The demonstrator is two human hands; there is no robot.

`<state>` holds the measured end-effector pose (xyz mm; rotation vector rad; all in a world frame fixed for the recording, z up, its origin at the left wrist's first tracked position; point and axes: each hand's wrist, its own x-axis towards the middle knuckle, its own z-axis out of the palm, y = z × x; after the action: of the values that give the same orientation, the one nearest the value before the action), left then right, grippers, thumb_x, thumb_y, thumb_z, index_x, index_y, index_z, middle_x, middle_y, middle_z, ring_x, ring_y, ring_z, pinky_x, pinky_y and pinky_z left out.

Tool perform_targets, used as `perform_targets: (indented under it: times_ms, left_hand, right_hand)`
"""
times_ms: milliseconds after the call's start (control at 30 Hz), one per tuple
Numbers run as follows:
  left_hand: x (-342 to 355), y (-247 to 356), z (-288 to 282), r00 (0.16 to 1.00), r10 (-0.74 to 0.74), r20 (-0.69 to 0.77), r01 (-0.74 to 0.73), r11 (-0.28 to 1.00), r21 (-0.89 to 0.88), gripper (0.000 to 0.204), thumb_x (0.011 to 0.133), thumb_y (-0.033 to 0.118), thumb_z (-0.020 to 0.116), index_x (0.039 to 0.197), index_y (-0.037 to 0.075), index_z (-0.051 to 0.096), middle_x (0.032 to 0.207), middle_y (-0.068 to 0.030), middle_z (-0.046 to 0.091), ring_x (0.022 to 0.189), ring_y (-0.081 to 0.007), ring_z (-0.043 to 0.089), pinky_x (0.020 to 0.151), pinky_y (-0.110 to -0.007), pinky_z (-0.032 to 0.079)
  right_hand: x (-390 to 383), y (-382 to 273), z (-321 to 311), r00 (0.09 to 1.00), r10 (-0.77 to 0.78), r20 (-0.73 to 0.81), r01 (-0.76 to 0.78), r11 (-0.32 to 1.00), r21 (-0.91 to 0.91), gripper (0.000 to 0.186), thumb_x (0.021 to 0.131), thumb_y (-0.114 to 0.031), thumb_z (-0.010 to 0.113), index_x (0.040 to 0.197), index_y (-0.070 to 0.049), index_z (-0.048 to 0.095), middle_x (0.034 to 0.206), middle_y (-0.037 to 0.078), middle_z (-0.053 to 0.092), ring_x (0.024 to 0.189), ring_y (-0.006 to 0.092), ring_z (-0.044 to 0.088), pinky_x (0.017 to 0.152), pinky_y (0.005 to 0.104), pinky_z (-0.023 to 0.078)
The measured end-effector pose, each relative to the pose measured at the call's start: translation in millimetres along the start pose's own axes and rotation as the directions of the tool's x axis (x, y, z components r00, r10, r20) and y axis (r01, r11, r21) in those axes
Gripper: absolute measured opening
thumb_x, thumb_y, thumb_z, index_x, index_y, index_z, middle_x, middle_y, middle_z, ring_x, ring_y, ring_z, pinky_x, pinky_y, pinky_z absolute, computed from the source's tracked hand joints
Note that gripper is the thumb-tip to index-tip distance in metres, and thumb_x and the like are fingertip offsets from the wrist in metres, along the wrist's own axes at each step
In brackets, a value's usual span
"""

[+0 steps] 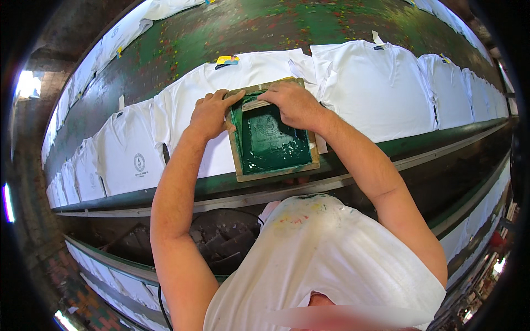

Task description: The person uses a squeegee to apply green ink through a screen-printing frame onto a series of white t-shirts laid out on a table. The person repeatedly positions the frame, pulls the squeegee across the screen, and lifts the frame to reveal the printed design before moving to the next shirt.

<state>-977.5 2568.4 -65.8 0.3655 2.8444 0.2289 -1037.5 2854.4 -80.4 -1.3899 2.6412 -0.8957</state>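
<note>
A wooden-edged printing screen (279, 172) with dark green mesh lies on a white T-shirt (212, 157) in front of me. A round emblem shows faintly in the mesh, and wet-looking streaks mark its lower part. My left hand (211, 114) grips the screen's upper left side, its thumb and fingers around the frame. Near the screen's top edge, my right hand (294, 105) is closed on a squeegee (255, 105) with a pale wooden handle. The squeegee's lower edge is partly hidden by the frame and my fingers.
The shirts lie in a row along a long green table (265, 33) spattered with paint. To the left, one shirt (132, 160) bears a dark round print; to the right, another shirt (375, 91) looks plain. A rail (430, 158) runs along the near edge.
</note>
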Motion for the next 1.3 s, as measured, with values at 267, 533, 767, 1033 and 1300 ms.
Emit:
perform_targets:
  times_ms: [267, 533, 767, 1033, 1300]
  left_hand:
    - [2, 0, -2, 0.999, -0.022, 0.035, 0.023, 0.999, -0.027, 0.116, 0.067, 0.022, 0.106, 0.168, 0.043, 0.053, 0.159, -0.0123, 0.063, 0.14, -0.0385, 0.065, 0.119, -0.054, 0.049]
    - [-5, -8, 13, 0.995, -0.036, -0.094, 0.032, 0.999, -0.038, 0.108, 0.07, 0.027, 0.105, 0.166, 0.037, 0.057, 0.158, -0.0133, 0.063, 0.144, -0.0376, 0.06, 0.119, -0.054, 0.049]
    - [-43, -1, 62, 0.912, -0.314, -0.264, 0.148, 0.852, -0.502, 0.081, 0.08, 0.012, 0.098, 0.155, 0.01, 0.067, 0.146, -0.02, 0.07, 0.131, -0.0406, 0.067, 0.108, -0.05, 0.056]
    - [-79, 64, 124, 0.725, -0.49, -0.484, 0.005, 0.707, -0.707, 0.05, 0.091, -0.001, 0.08, 0.14, 0.0, 0.073, 0.141, -0.0216, 0.071, 0.131, -0.0392, 0.066, 0.108, -0.047, 0.056]
    - [-84, 80, 128, 0.698, -0.416, -0.583, 0.009, 0.819, -0.573, 0.047, 0.087, -0.01, 0.069, 0.132, 0.0, 0.077, 0.151, -0.0271, 0.063, 0.138, -0.0456, 0.058, 0.118, -0.054, 0.046]
  right_hand:
    - [-41, -35, 8, 0.997, -0.034, 0.074, 0.04, 0.995, -0.086, 0.046, 0.081, -0.001, 0.077, 0.126, -0.01, 0.078, 0.107, 0.016, 0.076, 0.105, 0.0373, 0.073, 0.095, 0.0488, 0.058]
    - [-92, -88, 15, 0.998, -0.037, 0.058, 0.042, 0.995, -0.092, 0.05, 0.076, -0.002, 0.079, 0.125, -0.009, 0.077, 0.104, 0.012, 0.075, 0.1, 0.0331, 0.072, 0.088, 0.0452, 0.058]
    - [-123, -116, 21, 0.996, 0.026, 0.086, -0.015, 0.991, -0.131, 0.051, 0.08, -0.003, 0.078, 0.131, -0.01, 0.078, 0.119, 0.011, 0.076, 0.109, 0.03, 0.071, 0.095, 0.0449, 0.058]
    - [-143, -113, 17, 0.996, 0.089, 0.003, -0.089, 0.986, 0.144, 0.043, 0.09, -0.012, 0.085, 0.131, -0.007, 0.077, 0.131, 0.014, 0.074, 0.126, 0.0357, 0.067, 0.109, 0.0466, 0.053]
    - [-159, -71, 14, 0.827, 0.389, -0.407, -0.333, 0.921, 0.204, 0.051, 0.094, -0.005, 0.079, 0.144, -0.001, 0.068, 0.137, 0.022, 0.071, 0.128, 0.0414, 0.066, 0.111, 0.0471, 0.052]
